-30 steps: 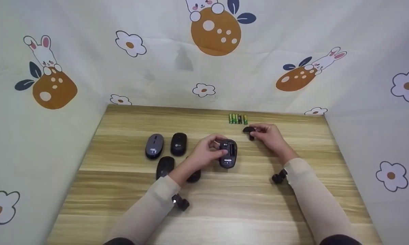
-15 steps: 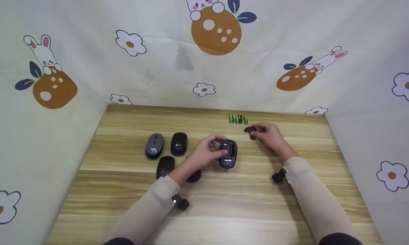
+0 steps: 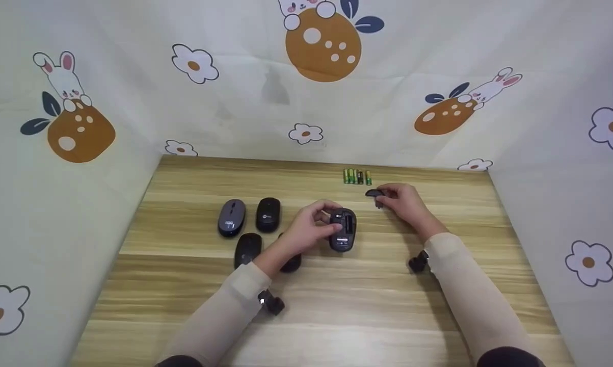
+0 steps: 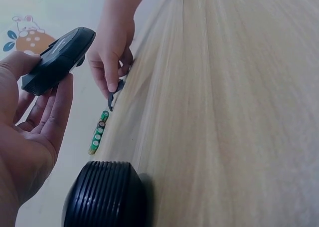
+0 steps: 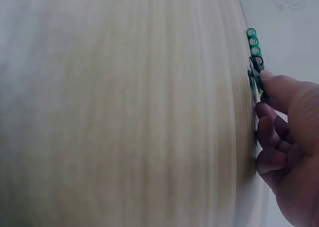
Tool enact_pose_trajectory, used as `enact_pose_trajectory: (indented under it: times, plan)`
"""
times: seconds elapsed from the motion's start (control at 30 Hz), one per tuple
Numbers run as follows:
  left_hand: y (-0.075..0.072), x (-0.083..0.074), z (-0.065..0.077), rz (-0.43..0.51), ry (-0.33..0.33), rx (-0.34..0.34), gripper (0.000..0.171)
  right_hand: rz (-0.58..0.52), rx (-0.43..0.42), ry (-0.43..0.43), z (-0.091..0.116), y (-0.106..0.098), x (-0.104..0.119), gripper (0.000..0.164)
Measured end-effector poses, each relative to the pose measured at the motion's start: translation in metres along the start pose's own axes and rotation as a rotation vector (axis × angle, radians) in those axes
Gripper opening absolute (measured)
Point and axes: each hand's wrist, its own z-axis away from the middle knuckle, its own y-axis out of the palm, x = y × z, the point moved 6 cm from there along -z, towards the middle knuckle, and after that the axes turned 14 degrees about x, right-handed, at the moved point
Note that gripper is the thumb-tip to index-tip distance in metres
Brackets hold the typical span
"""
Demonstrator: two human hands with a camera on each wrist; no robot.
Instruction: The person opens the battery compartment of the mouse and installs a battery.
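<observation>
My left hand (image 3: 311, 227) grips a black computer mouse (image 3: 343, 243) with its underside turned up. A dark battery slot lies uncovered in that underside. In the left wrist view the mouse (image 4: 62, 57) is held above the table between thumb and fingers. My right hand (image 3: 408, 206) pinches a small black battery cover (image 3: 373, 193) at the table's far part. Thumb and fingertips hold the cover (image 5: 255, 77) low at the wooden surface in the right wrist view; whether it touches the wood I cannot tell. Several green batteries (image 3: 351, 176) stand in a row just beyond it.
To the left are a grey mouse (image 3: 232, 218), a black mouse (image 3: 268, 215) and another black mouse (image 3: 248, 248). One more dark mouse (image 3: 291, 263) is partly hidden under my left forearm. Patterned cloth walls (image 3: 245, 117) border the wooden table (image 3: 347, 306).
The battery cover in my right hand has tilted slightly and its stem looks shorter from above. My left hand and the mouse have stayed almost still.
</observation>
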Motion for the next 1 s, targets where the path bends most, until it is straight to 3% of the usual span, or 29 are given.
enact_pose_trajectory:
  times: [0.6,1.0]
  plan:
    - [-0.0022,0.0009,0.0000,0.007,0.005,-0.002,0.045,-0.009,-0.001,-0.031,-0.0015,-0.0019,-0.0035,0.027]
    - [-0.0030,0.0011,-0.0002,-0.014,0.035,-0.007,0.044,-0.034,0.006,0.005,0.0002,-0.0013,-0.0049,0.032]
